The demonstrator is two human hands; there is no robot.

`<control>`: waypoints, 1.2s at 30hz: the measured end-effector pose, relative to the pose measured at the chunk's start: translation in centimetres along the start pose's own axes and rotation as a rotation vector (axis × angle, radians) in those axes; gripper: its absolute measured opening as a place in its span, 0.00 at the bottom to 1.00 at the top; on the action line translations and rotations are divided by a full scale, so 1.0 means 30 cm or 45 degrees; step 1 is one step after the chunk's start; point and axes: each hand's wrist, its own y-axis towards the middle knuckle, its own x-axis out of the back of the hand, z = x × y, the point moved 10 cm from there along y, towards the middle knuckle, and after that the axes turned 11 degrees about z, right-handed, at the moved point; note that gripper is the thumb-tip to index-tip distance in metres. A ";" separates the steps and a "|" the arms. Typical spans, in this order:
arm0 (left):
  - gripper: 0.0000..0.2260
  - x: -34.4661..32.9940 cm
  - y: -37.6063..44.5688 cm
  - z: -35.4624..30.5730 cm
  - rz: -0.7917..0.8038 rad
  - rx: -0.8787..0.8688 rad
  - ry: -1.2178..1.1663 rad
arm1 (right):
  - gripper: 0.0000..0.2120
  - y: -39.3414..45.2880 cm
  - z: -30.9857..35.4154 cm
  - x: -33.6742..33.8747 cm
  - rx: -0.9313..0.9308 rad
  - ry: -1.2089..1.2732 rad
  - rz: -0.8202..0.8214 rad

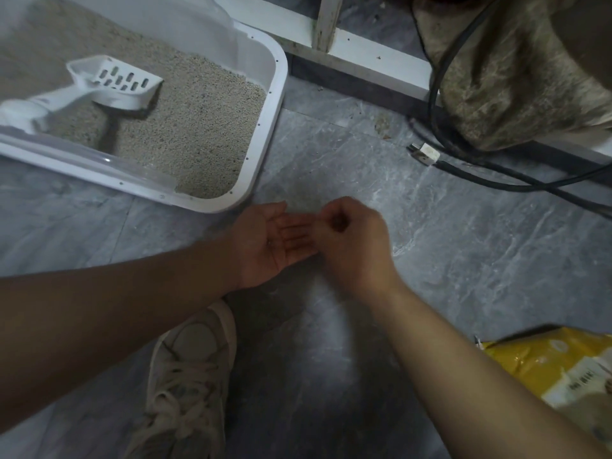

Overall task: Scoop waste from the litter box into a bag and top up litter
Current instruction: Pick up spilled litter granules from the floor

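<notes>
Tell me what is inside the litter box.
The litter box holds pale granular litter and a white slotted scoop resting on it. Anything buried beneath cannot be seen.

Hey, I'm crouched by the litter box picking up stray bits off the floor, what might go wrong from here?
1. The left hand lies flat and open, so any grains the right hand drops onto its palm could roll back onto the floor.
2. The black cable and its plug lie loose nearby; standing up, you might snag them.
3. The yellow bag sits beside your right forearm and could get knocked.

Head cam, looks fwd & steeply down, near hands, floor close below
</notes>
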 end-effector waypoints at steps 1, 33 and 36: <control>0.23 -0.011 0.001 0.003 0.016 0.015 0.031 | 0.06 -0.029 0.032 -0.048 0.048 0.045 0.081; 0.22 -0.039 -0.007 -0.009 0.051 -0.012 -0.036 | 0.09 0.052 -0.008 0.136 0.225 -0.452 -0.151; 0.21 -0.019 -0.028 -0.020 -0.017 -0.031 -0.040 | 0.21 0.143 -0.208 0.133 -0.136 -0.689 0.057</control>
